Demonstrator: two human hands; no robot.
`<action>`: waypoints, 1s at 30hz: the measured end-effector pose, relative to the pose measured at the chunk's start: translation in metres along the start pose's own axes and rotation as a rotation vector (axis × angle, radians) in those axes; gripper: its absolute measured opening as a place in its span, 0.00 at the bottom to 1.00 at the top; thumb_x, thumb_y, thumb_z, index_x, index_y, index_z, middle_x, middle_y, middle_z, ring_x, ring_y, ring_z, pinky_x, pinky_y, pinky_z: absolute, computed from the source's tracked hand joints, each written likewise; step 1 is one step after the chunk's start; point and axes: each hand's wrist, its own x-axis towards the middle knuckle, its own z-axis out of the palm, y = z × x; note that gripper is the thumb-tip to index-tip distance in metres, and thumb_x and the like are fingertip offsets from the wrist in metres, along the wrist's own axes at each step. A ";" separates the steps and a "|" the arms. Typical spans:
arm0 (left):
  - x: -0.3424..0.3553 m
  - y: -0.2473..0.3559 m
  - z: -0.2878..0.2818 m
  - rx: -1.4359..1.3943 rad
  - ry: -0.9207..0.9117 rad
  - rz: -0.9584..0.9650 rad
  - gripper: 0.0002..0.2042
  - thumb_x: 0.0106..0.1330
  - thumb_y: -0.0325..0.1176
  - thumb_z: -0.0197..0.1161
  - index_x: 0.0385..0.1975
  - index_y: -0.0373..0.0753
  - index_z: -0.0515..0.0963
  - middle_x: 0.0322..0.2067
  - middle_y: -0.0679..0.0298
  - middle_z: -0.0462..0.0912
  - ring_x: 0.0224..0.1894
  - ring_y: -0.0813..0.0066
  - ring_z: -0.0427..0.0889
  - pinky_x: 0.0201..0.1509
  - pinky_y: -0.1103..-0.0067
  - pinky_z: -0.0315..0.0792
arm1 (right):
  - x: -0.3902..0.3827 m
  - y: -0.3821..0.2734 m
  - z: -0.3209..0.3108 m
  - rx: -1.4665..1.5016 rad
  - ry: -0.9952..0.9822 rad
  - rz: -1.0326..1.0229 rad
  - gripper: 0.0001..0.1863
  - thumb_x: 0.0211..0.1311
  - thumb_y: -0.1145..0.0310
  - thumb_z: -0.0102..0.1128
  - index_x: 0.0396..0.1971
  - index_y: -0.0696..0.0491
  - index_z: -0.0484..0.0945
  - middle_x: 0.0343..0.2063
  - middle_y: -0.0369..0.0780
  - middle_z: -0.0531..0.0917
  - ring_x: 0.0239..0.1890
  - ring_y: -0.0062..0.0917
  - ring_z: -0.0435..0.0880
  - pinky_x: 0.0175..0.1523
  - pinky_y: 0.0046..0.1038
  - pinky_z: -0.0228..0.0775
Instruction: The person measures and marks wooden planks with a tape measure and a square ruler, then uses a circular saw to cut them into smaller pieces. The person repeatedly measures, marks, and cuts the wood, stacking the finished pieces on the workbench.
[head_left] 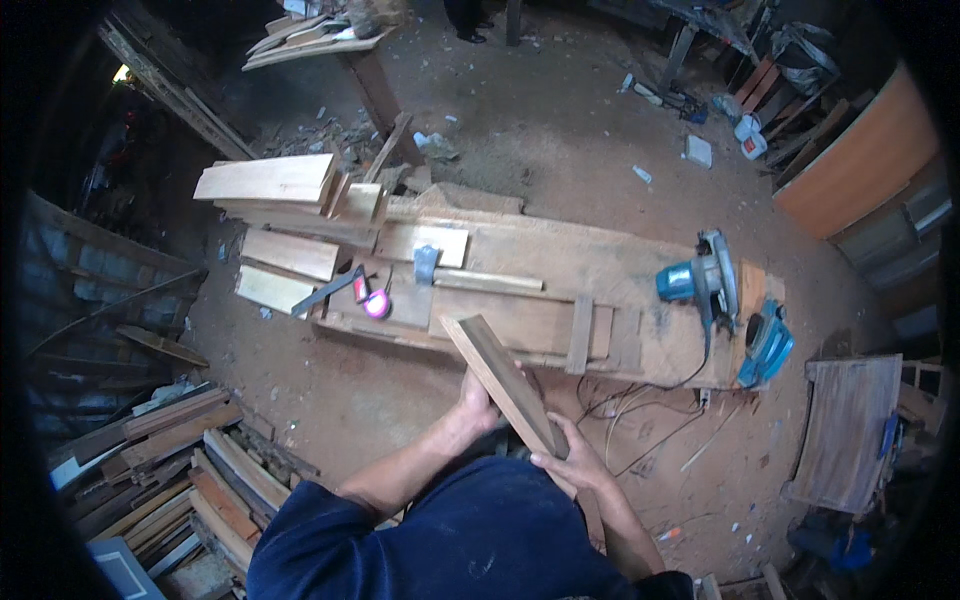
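Observation:
A wooden board (508, 385) slants across in front of my body, its far end up over the near edge of the workbench (570, 250). My left hand (480, 402) grips its left edge near the middle, the fingers partly hidden behind it. Closer to my body, my right hand (572, 455) holds the board from the right side with the thumb across it. On the bench beyond lie flat boards (500, 315), a short wooden strip (580, 335) across them, and a blue-grey metal piece (425, 265).
A circular saw (705, 280) and a teal electric planer (766, 345) stand at the bench's right end, cords trailing to the floor. A pink tape measure (377, 303) and a try square (328, 290) lie left. Stacked planks (270, 180) sit far left; scrap wood (200, 480) piles lower left.

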 end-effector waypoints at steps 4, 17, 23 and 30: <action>0.045 -0.021 0.038 0.007 -0.007 -0.029 0.23 0.78 0.54 0.47 0.44 0.39 0.80 0.37 0.56 0.86 0.40 0.59 0.84 0.46 0.57 0.81 | 0.022 0.003 -0.053 -0.045 0.064 -0.045 0.54 0.55 0.45 0.78 0.72 0.59 0.60 0.67 0.56 0.71 0.72 0.43 0.68 0.74 0.41 0.60; 0.109 -0.020 0.153 0.146 -0.025 -0.038 0.26 0.77 0.57 0.45 0.48 0.39 0.81 0.43 0.56 0.86 0.45 0.61 0.84 0.52 0.61 0.79 | 0.051 -0.020 -0.164 -0.028 0.145 -0.091 0.51 0.55 0.45 0.77 0.71 0.59 0.63 0.65 0.55 0.73 0.69 0.43 0.72 0.72 0.40 0.63; 0.130 -0.049 0.180 0.412 0.038 0.084 0.30 0.78 0.61 0.40 0.57 0.42 0.78 0.50 0.61 0.84 0.53 0.65 0.80 0.65 0.65 0.70 | 0.036 -0.002 -0.213 0.080 0.249 -0.256 0.49 0.53 0.49 0.80 0.69 0.59 0.68 0.63 0.53 0.76 0.67 0.40 0.74 0.70 0.39 0.66; 0.119 -0.082 0.137 0.509 0.073 0.122 0.37 0.79 0.62 0.43 0.74 0.36 0.60 0.63 0.54 0.76 0.61 0.61 0.78 0.69 0.62 0.69 | -0.034 0.013 -0.302 0.093 0.396 -0.257 0.49 0.52 0.56 0.82 0.70 0.61 0.66 0.62 0.49 0.75 0.66 0.36 0.73 0.71 0.36 0.63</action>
